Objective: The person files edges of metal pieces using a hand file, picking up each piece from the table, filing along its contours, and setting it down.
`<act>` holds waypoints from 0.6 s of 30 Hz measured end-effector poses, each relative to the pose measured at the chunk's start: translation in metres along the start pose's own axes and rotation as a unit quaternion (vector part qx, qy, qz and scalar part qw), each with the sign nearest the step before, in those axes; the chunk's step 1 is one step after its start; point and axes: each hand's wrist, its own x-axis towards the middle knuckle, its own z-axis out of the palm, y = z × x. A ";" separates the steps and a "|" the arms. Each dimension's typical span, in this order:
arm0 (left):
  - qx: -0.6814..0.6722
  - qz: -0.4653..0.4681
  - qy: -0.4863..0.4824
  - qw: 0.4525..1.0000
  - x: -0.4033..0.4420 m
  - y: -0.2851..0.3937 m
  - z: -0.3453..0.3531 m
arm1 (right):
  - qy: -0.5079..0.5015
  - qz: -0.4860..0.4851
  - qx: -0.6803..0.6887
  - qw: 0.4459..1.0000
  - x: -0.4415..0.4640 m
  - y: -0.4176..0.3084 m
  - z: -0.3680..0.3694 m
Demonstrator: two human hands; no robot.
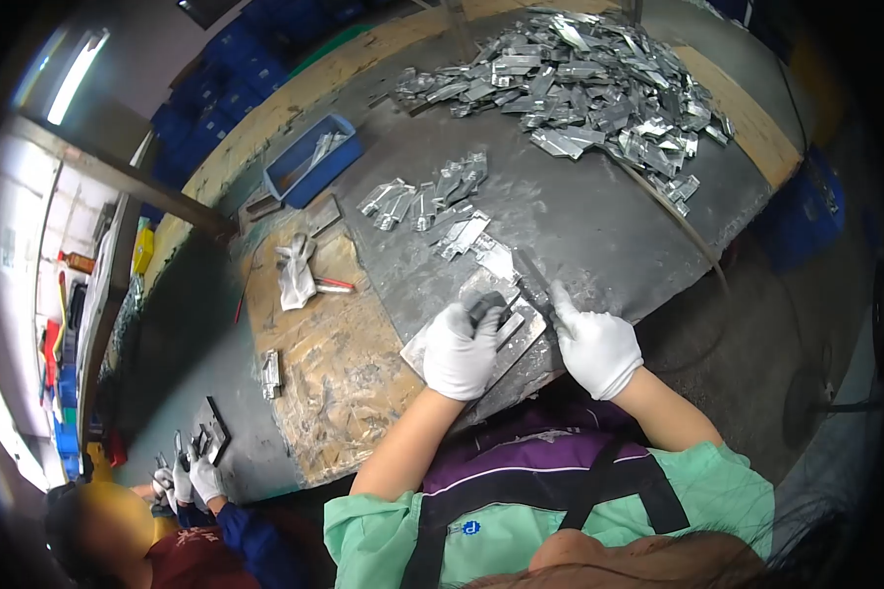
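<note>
My left hand [460, 351], in a white glove, is closed on a small dark grey metal part [485, 306] over a flat metal plate [528, 339] at the table's near edge. The fingers hide much of the part. My right hand [597, 346], also gloved, is wrapped round a dark flat bar that looks like a file [532, 275]. It slants up and left from my fingers, just right of the plate. Beyond the plate, several silver metal castings [464, 234] lie in a loose row, one [496, 258] close to the bar's tip.
A large heap of castings [609, 83] covers the table's far side. A blue bin [314, 162] stands at the far left, near a crumpled white glove [295, 275] on brown board [324, 412]. At lower left, a co-worker's gloved hands [196, 476] are beside a dark plate [216, 432].
</note>
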 end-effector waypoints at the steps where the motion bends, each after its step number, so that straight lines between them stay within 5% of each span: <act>1: 0.068 0.020 -0.024 0.997 -0.003 0.000 -0.002 | 0.002 0.001 0.005 1.000 -0.001 -0.002 -0.002; 10: 0.076 0.030 -0.048 0.995 -0.011 -0.018 0.006 | 0.028 -0.102 0.036 0.994 -0.023 -0.028 -0.042; 13: 0.079 0.094 -0.098 0.988 -0.014 -0.023 0.005 | -0.083 -0.157 -0.039 0.983 -0.030 -0.043 -0.056; 18: 0.128 0.110 -0.088 0.982 -0.014 -0.040 0.021 | -0.061 -0.136 -0.057 0.987 -0.005 -0.061 -0.045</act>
